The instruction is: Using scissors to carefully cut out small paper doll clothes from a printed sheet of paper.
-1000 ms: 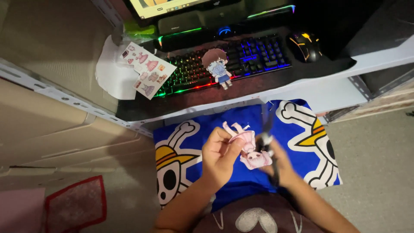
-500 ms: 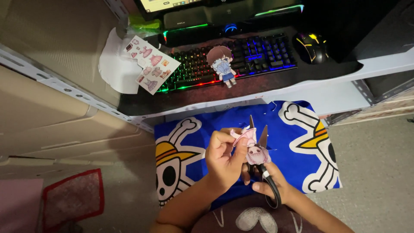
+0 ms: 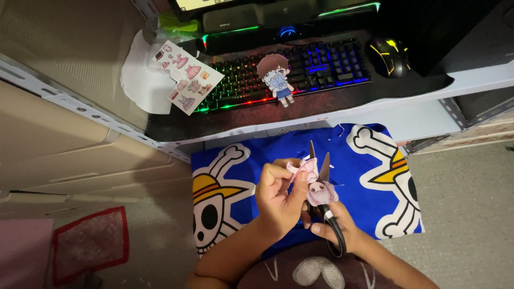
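While my hands work close over my lap, my left hand (image 3: 278, 200) pinches a small pink paper doll (image 3: 313, 184) between thumb and fingers, holding it up above the blue cloth (image 3: 369, 171). My right hand (image 3: 334, 227) grips black-handled scissors (image 3: 324, 192), fingers through the loop, with the two blades parted in a narrow V that points away from me and straddles the doll's upper edge. Doll and blades touch; the doll's head faces toward me.

That cloth lies spread beneath my hands, printed with white skulls wearing yellow straw hats over crossed bones. To my left, on the floor, lies a red-edged mat (image 3: 88, 243).

Beyond the cloth, a dark surface (image 3: 176, 126) carries a keyboard (image 3: 289, 72) lit in rainbow colours. Leaning on its keys is a second paper doll (image 3: 276, 77), brown-haired, in a pale blue outfit. Left of the keyboard lies a sheet (image 3: 184, 80) of printed doll clothes, overlapping a white paper (image 3: 139, 75). At the right end sits a black mouse (image 3: 390, 53) with yellow lights. Farthest back, a dark bar (image 3: 278, 16) glows green along its edge.
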